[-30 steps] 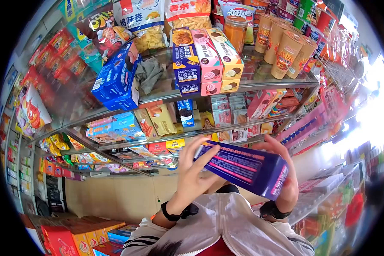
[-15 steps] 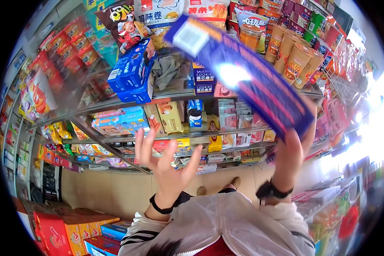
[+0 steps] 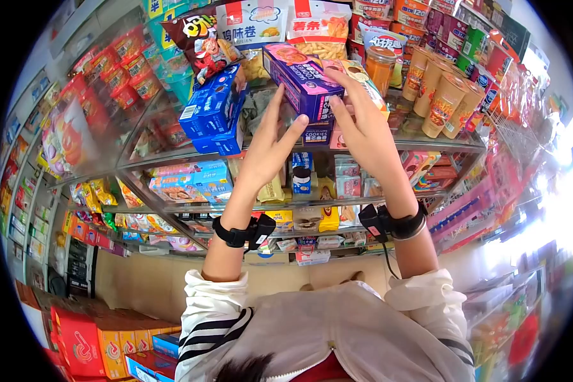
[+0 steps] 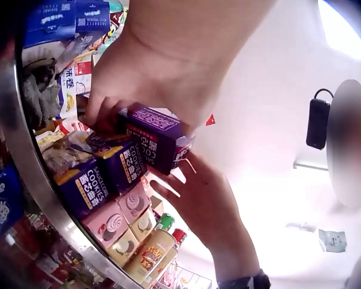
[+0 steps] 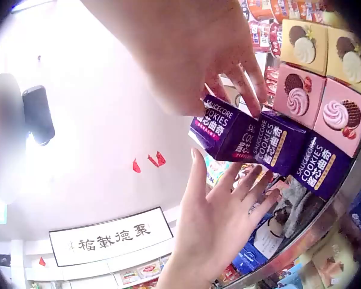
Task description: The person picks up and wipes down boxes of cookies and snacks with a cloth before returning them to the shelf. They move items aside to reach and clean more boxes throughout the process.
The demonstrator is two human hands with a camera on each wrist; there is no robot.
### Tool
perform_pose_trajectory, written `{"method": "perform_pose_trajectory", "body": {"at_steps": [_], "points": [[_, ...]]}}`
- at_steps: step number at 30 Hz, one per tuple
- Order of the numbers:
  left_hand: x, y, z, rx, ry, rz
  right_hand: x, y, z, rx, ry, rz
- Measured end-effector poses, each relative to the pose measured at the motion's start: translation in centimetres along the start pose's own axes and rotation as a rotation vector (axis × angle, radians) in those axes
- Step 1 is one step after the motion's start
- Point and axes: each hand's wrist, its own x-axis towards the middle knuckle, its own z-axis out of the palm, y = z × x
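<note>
Seemingly for steadiness | purple box [image 3: 303, 80] flanked by left hand [image 3: 267, 151] and right hand [image 3: 365, 130] | grip: wide, fingers mostly straight

Blue boxes [image 3: 210, 105] stacked up on the left, brown cups [image 3: 444, 105] clustered over right, snack bags [image 3: 251, 25] standing at the back!

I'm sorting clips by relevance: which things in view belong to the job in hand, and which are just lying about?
In the job:
purple cookie box between the hands
two stacked purple boxes below it
left hand
right hand

Just lying about:
blue boxes
grey cloth
pink boxes
tan paper cups
</note>
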Motion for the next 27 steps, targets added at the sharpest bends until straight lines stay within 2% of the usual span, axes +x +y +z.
{"method": "perform_pose_trajectory", "body": {"at_steps": [1, 3, 6, 8, 10, 12, 14, 19, 21, 24, 27], "points": [[0.0, -0.2, 0.2, 0.105, 0.044, -0.007, -0.1, 0.5, -0.1, 0.033, -0.031, -0.001], [0.6, -1.0, 0.3, 0.074, 0.064, 0.015, -0.4, 1.2, -0.1, 0.028, -0.032, -0.009], [1.1, -1.0, 0.5, -0.172, -0.004, -0.034, -0.6, 1.5, -0.1, 0.06, -0.009, -0.039], [1.5, -1.1, 0.3, -0.134, -0.032, -0.037, -0.7, 1.4, 0.0, 0.316, -0.026, 0.162], [1.5, -0.8, 0.4, -0.098, -0.055, -0.042, -0.8, 1.2, 0.1, 0.201, -0.027, 0.162], [1.4, 0.0, 1.0, -0.206, 0.015, 0.032, -0.8, 1.2, 0.6, 0.087, -0.032, 0.157], [1.5, 0.7, 0.8, -0.182, -0.014, 0.036, -0.8, 1.6, 1.4, -0.126, 0.102, 0.025], [1.5, 1.9, 0.0, -0.159, -0.039, 0.02, 0.1, 0.4, 1.3, -0.179, 0.127, -0.157], [1.7, 1.3, -0.7, -0.102, 0.004, 0.004, 0.4, 0.1, 1.2, -0.252, 0.088, -0.299], [1.7, 0.6, -1.1, -0.231, -0.034, -0.132, 0.4, 0.1, 1.8, -0.261, 0.044, -0.31], [2.1, -0.9, -0.8, -0.271, -0.061, -0.072, 0.4, 0.2, 1.9, -0.239, 0.039, -0.348]]}}
